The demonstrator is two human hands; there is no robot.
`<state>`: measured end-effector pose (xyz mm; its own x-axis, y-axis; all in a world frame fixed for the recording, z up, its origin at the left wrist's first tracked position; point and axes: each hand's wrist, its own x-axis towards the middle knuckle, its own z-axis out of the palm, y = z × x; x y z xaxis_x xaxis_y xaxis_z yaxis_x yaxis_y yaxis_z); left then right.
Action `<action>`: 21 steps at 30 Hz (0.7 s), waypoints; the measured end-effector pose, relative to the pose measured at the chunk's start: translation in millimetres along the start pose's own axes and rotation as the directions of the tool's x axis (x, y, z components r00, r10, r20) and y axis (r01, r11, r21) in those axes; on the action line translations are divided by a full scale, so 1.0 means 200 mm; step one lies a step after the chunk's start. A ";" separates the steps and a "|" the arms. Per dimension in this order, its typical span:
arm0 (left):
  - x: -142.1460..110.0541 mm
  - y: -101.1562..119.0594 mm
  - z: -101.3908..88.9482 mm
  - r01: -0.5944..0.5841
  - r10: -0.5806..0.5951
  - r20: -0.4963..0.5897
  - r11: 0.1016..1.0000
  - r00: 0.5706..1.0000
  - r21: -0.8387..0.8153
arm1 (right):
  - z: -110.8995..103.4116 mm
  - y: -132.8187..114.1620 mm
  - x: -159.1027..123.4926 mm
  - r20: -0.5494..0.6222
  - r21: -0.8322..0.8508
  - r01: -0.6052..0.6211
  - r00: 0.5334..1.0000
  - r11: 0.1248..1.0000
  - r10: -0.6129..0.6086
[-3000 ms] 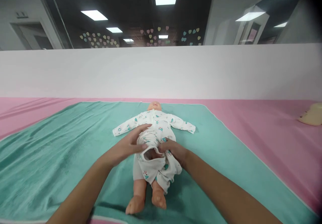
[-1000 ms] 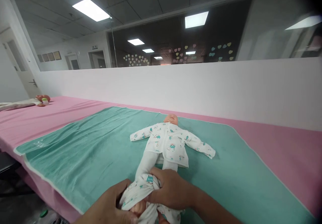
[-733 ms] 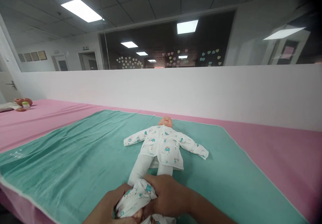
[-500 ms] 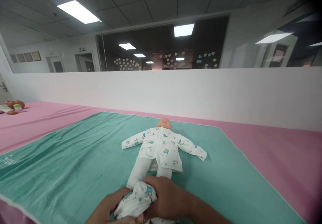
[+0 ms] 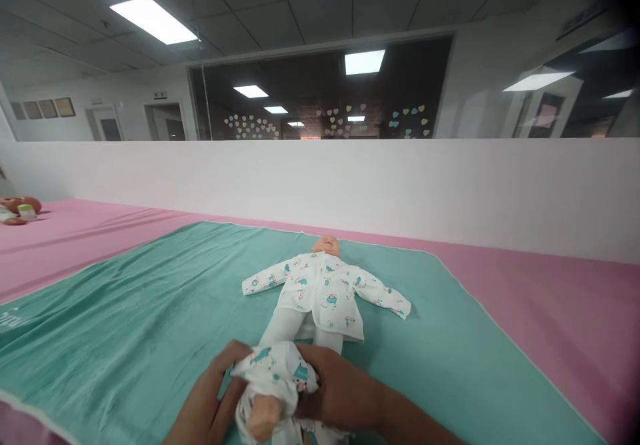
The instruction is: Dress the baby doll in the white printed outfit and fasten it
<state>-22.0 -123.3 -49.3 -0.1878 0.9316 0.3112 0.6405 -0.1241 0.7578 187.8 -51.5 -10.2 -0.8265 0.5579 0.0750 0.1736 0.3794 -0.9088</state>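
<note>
A baby doll (image 5: 327,245) lies on its back on a teal towel (image 5: 150,311), wearing a white printed top (image 5: 325,291) with its sleeves spread. White printed trousers (image 5: 273,368) are bunched around the doll's lower legs. One bare doll foot (image 5: 263,418) pokes out of the bunched cloth. My left hand (image 5: 210,401) is closed on the left side of the bunched trousers. On the right side of that bunch, my right hand (image 5: 340,395) grips the fabric.
The towel lies on a pink-covered surface (image 5: 550,311) backed by a low white wall (image 5: 400,185). Small toys (image 5: 17,206) sit at the far left end. A dark window with heart stickers (image 5: 320,98) is above the wall.
Over three seconds the trousers went from the doll's waist down to its feet. In the last half second the cloth lifted and a bare foot came out.
</note>
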 end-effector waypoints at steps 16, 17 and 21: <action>0.29 0.04 -0.07 0.069 -0.001 0.288 0.971 0.958 -0.228 | -0.22 0.07 0.04 -0.146 0.374 0.047 0.989 0.926 0.009; 0.34 0.06 -0.06 0.021 0.034 0.264 0.979 0.964 -0.202 | -0.24 0.09 0.04 -0.172 0.345 0.045 0.985 0.938 0.015; 0.55 0.12 0.08 -0.221 0.224 0.242 0.974 0.944 -0.041 | -0.28 0.20 0.07 -0.537 0.082 -0.006 0.842 0.997 0.049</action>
<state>-15.6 -19.3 -5.3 0.1466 0.9344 0.3246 0.6352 -0.3404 0.6933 212.8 13.1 -21.6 -0.3998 0.8849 0.2389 0.1345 0.3145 -0.9397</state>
